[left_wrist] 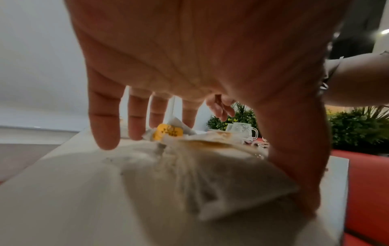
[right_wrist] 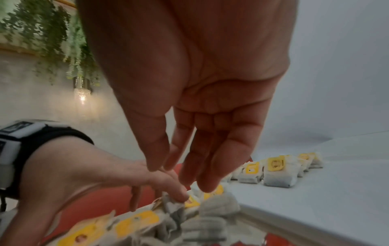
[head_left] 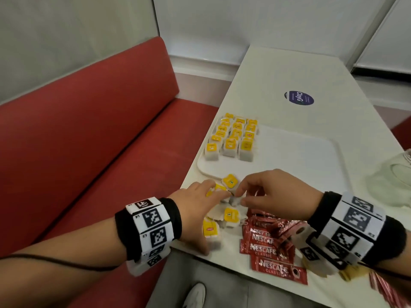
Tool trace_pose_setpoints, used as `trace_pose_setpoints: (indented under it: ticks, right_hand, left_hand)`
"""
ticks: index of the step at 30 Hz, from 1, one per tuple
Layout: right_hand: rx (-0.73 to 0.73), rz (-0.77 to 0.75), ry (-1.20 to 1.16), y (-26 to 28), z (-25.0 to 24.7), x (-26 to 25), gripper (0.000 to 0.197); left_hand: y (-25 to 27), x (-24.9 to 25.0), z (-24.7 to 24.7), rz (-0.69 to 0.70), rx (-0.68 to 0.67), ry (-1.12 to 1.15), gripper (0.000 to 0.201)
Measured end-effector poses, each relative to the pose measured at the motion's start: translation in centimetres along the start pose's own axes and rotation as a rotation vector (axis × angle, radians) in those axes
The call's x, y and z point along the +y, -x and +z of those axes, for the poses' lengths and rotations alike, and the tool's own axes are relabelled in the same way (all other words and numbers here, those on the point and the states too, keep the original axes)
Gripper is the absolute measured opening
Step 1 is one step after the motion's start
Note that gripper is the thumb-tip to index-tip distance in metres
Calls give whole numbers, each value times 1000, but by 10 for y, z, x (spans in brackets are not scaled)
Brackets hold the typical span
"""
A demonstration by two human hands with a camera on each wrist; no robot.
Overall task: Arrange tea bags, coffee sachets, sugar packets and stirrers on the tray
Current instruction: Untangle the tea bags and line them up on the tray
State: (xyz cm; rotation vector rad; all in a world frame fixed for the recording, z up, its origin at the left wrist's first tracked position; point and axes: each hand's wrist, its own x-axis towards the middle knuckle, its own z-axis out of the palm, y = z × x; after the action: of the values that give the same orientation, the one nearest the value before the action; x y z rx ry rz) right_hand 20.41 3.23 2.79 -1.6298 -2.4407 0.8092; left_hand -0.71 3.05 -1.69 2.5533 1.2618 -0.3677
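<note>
Rows of yellow-tagged tea bags (head_left: 233, 138) lie on the left end of the white tray (head_left: 300, 158). A loose pile of tea bags (head_left: 231, 215) sits on the table just in front of the tray. My left hand (head_left: 200, 201) is spread over that pile with straight fingers (left_wrist: 134, 119), one fingertip pressing a bag (right_wrist: 185, 198). My right hand (head_left: 240, 197) hovers over the same pile, its fingers (right_wrist: 210, 174) hanging straight with nothing between them. Red Nescafe sachets (head_left: 266, 245) lie fanned out under my right wrist.
A glass jug (head_left: 398, 174) stands at the table's right edge. Yellowish packets (head_left: 347, 274) and red-striped sticks (head_left: 387, 290) lie near the front right. A red bench (head_left: 89, 141) runs along the left. A round sticker (head_left: 298, 98) marks the far tabletop (head_left: 289, 70).
</note>
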Motion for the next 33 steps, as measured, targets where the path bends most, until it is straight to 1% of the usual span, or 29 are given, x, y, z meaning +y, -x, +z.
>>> trace_pose_setpoints:
  ticks: [6,11,14,16,18,23,27,30,31,33]
  right_hand:
    - [-22,17,58,13,13,-2,16]
    - [-26,39,107,13,18,-1,21]
    - [-1,58,115,13,16,2,25]
    - [19,69,106,13,15,5,26]
    - [28,75,88,13,13,7,28]
    - [34,82,56,10,13,11,34]
    - [49,69,11,2,13,11,35]
    - [83,62,-50,-2,10,12,34]
    - [99,62,-82,-4,9,12,34]
    - [129,67,-173,-8,5,12,35]
  left_hand:
    - [-4,17,-1,-119,-8,157,83]
    - [-21,22,-2,-168,38,290,60]
    - [-27,22,-4,-201,64,368,57]
    - [-31,21,-7,-213,65,380,57]
    - [-33,19,-10,-218,71,384,53]
    - [-35,15,-17,-210,110,395,34]
    - [-32,13,-27,-176,120,424,30]
    - [-32,10,-38,-158,156,498,25]
    - [-32,8,-41,-151,165,552,22]
    - [-33,6,-48,-125,171,733,19]
